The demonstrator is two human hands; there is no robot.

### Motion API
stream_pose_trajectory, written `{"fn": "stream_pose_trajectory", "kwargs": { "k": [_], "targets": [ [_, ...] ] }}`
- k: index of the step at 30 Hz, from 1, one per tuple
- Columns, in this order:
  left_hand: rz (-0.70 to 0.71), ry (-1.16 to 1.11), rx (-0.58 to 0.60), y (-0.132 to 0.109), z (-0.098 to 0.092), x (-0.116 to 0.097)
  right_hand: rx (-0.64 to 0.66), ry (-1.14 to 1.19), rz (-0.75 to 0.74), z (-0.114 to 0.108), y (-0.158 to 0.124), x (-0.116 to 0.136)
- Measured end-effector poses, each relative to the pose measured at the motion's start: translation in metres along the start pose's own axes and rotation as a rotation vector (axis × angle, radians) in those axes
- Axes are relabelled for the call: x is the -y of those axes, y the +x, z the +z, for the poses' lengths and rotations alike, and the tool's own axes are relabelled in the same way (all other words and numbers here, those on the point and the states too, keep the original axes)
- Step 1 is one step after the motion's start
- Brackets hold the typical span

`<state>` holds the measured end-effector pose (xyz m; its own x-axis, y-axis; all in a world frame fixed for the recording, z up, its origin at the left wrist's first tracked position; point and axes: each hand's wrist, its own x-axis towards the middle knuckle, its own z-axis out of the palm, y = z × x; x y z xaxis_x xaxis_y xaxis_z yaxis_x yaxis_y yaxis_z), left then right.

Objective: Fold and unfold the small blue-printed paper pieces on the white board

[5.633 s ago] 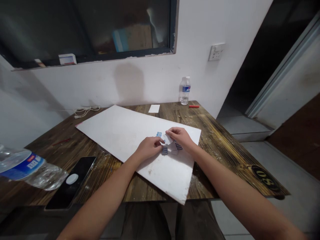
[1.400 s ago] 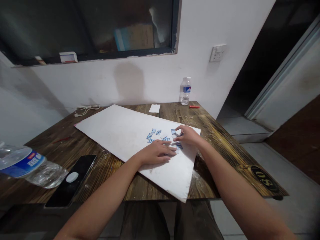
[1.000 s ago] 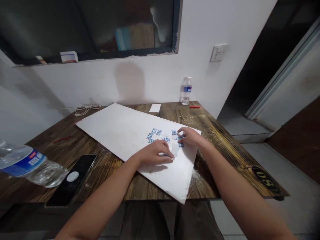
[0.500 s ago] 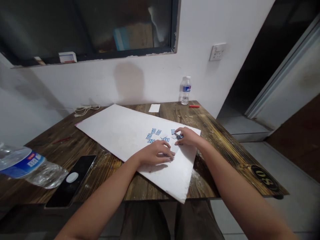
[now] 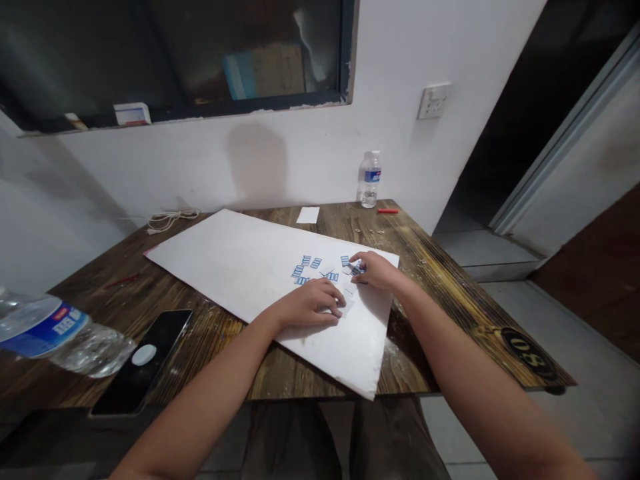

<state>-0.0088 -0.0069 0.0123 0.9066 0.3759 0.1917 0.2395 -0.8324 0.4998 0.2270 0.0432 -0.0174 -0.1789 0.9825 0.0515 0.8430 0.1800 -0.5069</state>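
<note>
A large white foam board [image 5: 225, 267] lies at an angle on the wooden table. Several small blue-printed paper pieces [image 5: 305, 268] are scattered near its middle. My right hand [image 5: 375, 270] is at the upper right of that group, with thumb and fingertips closed on one blue-printed piece [image 5: 356, 269]. My left hand [image 5: 313, 303] rests on the board with its fingers curved, holding nothing visible. Small white paper scraps [image 5: 347, 300] lie just beyond its fingertips. Some pieces may be hidden under my hands.
The dark wooden table [image 5: 415, 267] holds a black phone [image 5: 143, 360], a lying water bottle [image 5: 60, 330], a standing water bottle [image 5: 370, 180], a red stick [image 5: 387, 211], a white paper slip [image 5: 307, 215] and a white cable [image 5: 173, 220]. A wall stands behind the table.
My hands have moved from pinching together over the board to sitting further apart. Blue-printed pieces now lie spread across it, and my left hand has drawn slightly back, uncovering white scraps.
</note>
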Motion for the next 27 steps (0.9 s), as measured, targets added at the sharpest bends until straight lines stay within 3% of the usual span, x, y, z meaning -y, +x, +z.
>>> {"fn": "stream_pose_trajectory", "kwargs": {
  "k": [11, 27],
  "targets": [
    [-0.01, -0.087, -0.029, -0.0003, 0.0001, -0.0057, 0.008, -0.034, 0.003, -0.0006, -0.0008, 0.003],
    [-0.062, 0.076, 0.014, -0.0016, 0.0027, 0.0006, 0.049, -0.074, 0.011, -0.0011, -0.0019, 0.0049]
  ]
}}
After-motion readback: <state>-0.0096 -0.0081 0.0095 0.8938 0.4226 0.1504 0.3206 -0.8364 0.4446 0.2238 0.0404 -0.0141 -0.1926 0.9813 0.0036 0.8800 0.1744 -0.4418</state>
